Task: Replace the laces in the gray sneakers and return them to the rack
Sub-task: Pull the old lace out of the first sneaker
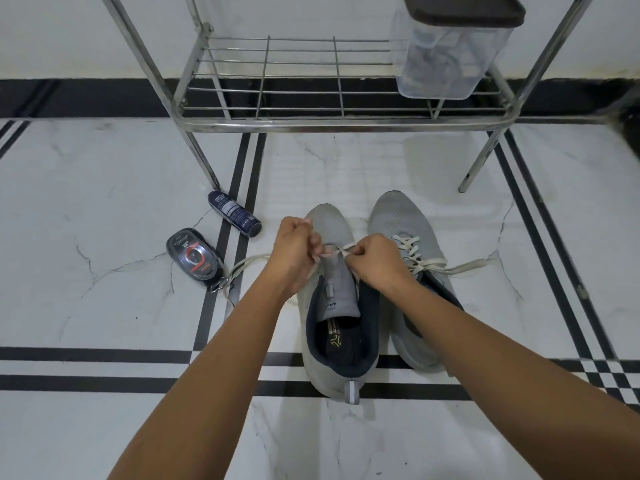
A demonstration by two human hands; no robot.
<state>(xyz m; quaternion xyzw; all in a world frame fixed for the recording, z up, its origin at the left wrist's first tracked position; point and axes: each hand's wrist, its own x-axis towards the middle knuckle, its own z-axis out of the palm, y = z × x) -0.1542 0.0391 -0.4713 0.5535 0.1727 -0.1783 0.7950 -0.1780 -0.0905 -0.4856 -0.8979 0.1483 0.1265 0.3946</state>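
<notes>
Left gray sneaker (329, 323) — both hands pinch its cream lace (334, 251): left hand (294, 251), right hand (375, 258), fingers curled tight. Right gray sneaker (398, 223) — laced, just beside it, before the rack (311, 124).

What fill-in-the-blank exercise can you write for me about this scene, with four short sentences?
1. The left hand and the right hand both pinch the cream ____ above the left sneaker.
2. The right sneaker is already laced; both sneakers stand on the ____.
3. The clear box with the dark lid stands on the metal ____.
4. The spray can lies on its ____.
Missing words: lace, floor, rack, side.
</notes>
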